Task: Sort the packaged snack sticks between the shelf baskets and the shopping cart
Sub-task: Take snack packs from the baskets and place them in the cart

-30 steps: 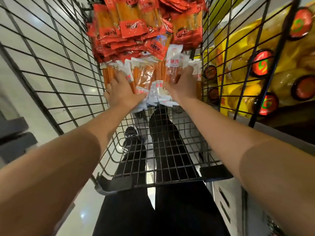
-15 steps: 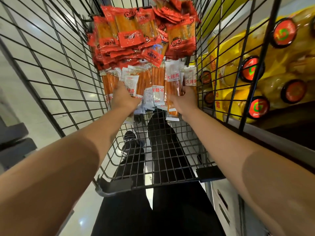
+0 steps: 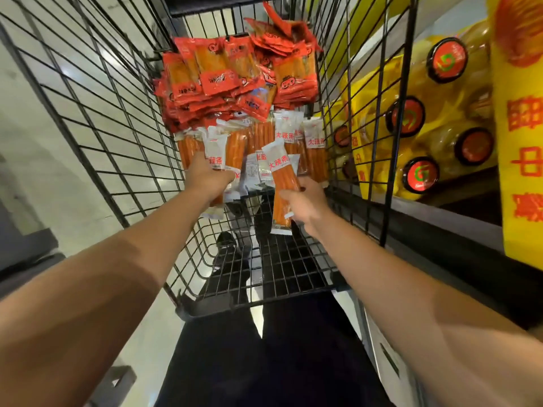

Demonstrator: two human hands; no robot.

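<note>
Right hand (image 3: 305, 201) is closed around one clear-and-white plastic pack of orange snack sticks (image 3: 280, 183), thumb on the front and the other fingers wrapped behind, holding it tilted with the white label end pointing up and away. The pack sits clear of the pile, so my guess is it's being singled out to go somewhere else, maybe the shelf side. Can't say for sure.

Left hand (image 3: 207, 177), a bit to the left and about level with it, is clamped on a small bunch of the same white-label packs (image 3: 223, 160), knuckles toward the camera. The fingers are hidden behind the wrappers, so how many it's got I honestly can't tell. The lower ends of the bunch hang down under the hand.

Both hands are inside the black wire shopping cart (image 3: 264, 277), whose mesh floor under the wrists is bare. Just past the fingers lies a loose row of more white-label stick packs (image 3: 316, 148), resting on the cart floor. Beyond that row, further from the hands, there's a heap of red foil-style snack stick packs (image 3: 223, 80) stacked against the far end. Looks like the two kinds are already kept apart, probably so grabbing one type is easy.

Off to the right of the right hand, outside the cart wall, yellow bottles with red caps (image 3: 420, 174) lie on a store shelf (image 3: 440, 212).
</note>
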